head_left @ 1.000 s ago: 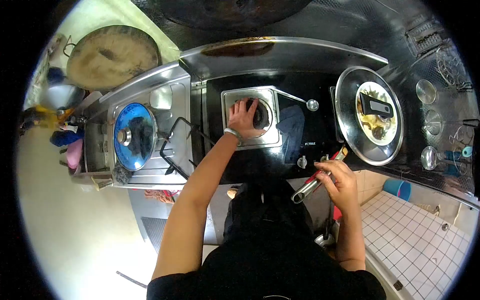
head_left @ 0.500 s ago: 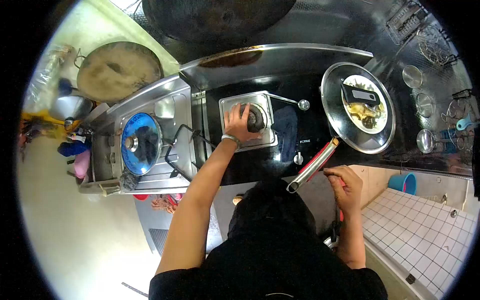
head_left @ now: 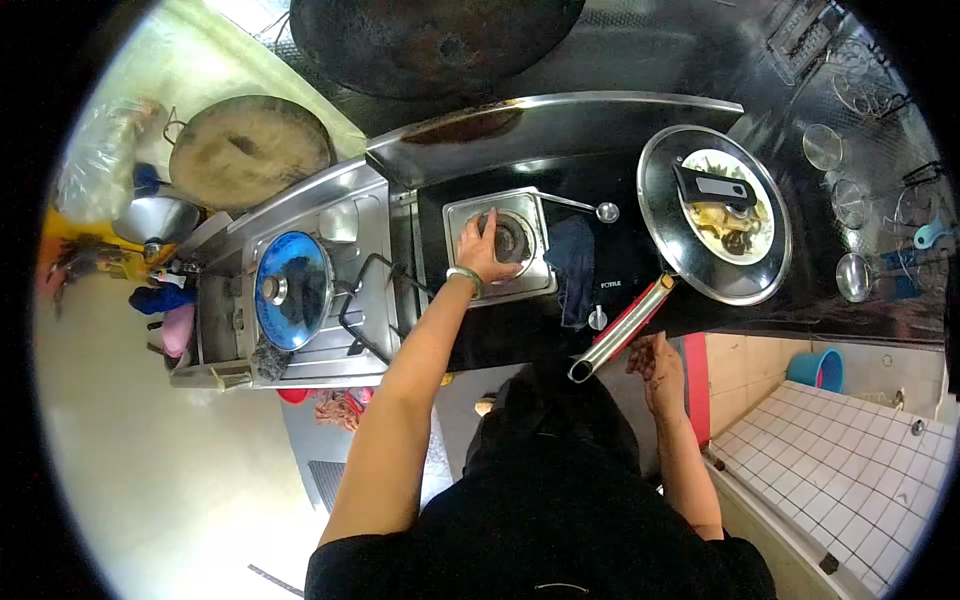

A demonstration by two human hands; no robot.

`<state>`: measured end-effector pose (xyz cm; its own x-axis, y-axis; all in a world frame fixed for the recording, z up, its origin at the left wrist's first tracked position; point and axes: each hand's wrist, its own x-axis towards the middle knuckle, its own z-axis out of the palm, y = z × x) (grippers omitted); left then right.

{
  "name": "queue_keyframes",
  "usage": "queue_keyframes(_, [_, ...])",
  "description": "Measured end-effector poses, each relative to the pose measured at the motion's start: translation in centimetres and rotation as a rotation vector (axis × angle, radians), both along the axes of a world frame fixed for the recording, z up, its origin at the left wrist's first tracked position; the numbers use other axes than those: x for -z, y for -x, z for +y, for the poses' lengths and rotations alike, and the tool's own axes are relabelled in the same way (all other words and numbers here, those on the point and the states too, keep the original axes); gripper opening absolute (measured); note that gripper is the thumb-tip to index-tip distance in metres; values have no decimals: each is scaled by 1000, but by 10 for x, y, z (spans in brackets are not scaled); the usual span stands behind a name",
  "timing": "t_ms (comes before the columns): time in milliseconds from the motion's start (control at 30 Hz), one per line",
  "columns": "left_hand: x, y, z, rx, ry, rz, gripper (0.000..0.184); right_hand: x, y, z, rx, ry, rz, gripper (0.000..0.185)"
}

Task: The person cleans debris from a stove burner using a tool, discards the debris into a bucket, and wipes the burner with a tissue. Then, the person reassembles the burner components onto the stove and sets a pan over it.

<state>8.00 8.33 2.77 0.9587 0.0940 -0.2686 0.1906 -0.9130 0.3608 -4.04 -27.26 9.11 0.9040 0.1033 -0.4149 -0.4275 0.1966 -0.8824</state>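
Note:
My left hand (head_left: 483, 262) rests on the round gas burner (head_left: 512, 240) of the black cooktop, its fingers spread over the near-left side of the ring. A square steel drip tray (head_left: 470, 212) surrounds the burner. To the right of the tray lie a small ladle (head_left: 607, 212) and a dark blue cloth (head_left: 571, 275). My right hand (head_left: 657, 372) hangs beside the cooktop's front edge, fingers loosely apart, close to a steel pan handle (head_left: 625, 328) and apparently apart from it. A glass lid (head_left: 665, 235) with a black grip covers a white plate of food (head_left: 762, 240).
At left, a blue-looking lidded pan (head_left: 292, 292) and a black pan support (head_left: 365, 335) sit on the steel drainboard (head_left: 340, 262). A large round wok (head_left: 250, 150) stands behind. Strainers and ladles (head_left: 853, 278) hang at right. A blue bucket (head_left: 826, 370) stands below.
My right hand has moved left and slightly down, and its fingers have loosened. My left hand stays on the burner with its fingers slightly shifted. The view has shifted a little.

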Motion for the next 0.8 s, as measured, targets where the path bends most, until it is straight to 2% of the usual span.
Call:
queue_keyframes(100, [-3, 0, -3, -8, -9, -23, 123, 8, -1, -2, -50, 69, -10, 57])
queue_keyframes(200, [0, 1, -4, 0, 10, -15, 123, 24, -7, 0, -40, -3, 123, 50])
queue_keyframes(300, [-1, 0, -1, -5, -5, -20, 123, 20, -14, 23, 65, -211, 140, 56])
queue_keyframes(433, [6, 3, 1, 25, -88, -37, 126, -11, -24, 44, 3, -403, 91, 71])
queue_keyframes(500, [4, 4, -2, 43, -176, -10, 126, -14, -26, 46, 20, -428, 130, 76])
queue_keyframes(533, [6, 6, 2, 64, -116, -49, 126, -14, -28, 45, -11, -426, 107, 77])
queue_keyframes(567, [6, 4, 1, 58, -125, -39, 127, -5, -32, 44, -3, -539, 115, 70])
queue_keyframes(667, [5, 0, -1, 67, -131, -47, 127, -9, -39, 50, 112, -616, 89, 57])
queue_keyframes(700, [6, 1, 0, 72, -129, -52, 127, -14, -43, 50, 164, -714, 144, 45])
queue_keyframes(800, [8, -1, 0, 52, -94, -44, 126, -11, -57, 53, 356, -719, 191, 39])
